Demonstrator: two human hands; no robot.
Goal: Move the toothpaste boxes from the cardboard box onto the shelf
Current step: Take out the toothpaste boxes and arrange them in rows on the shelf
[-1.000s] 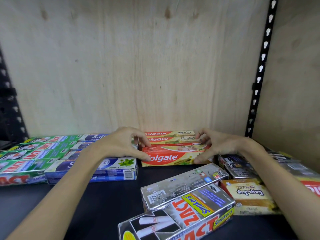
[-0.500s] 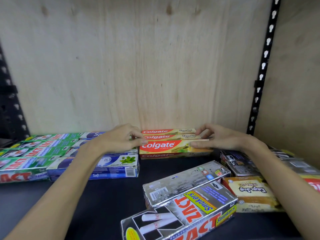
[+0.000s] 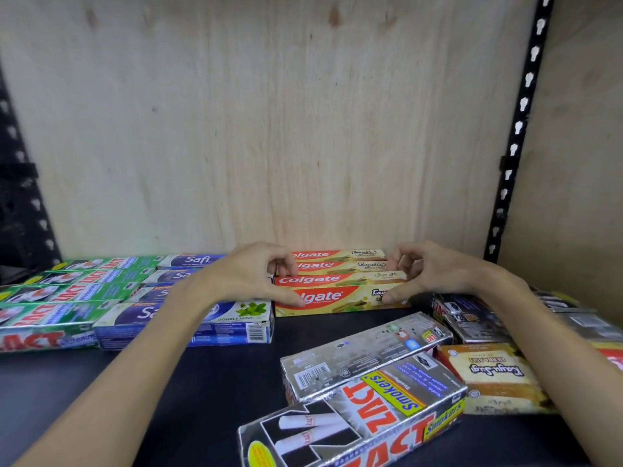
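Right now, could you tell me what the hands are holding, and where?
Both hands, left hand and right hand, pinch the front Colgate box at its two ends.

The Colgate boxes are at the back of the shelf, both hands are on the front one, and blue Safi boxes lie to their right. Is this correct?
Not quite: in the head view the Safi boxes lie to the left of the Colgate boxes, not the right. The rest holds: the left hand and right hand hold the front one on the shelf.
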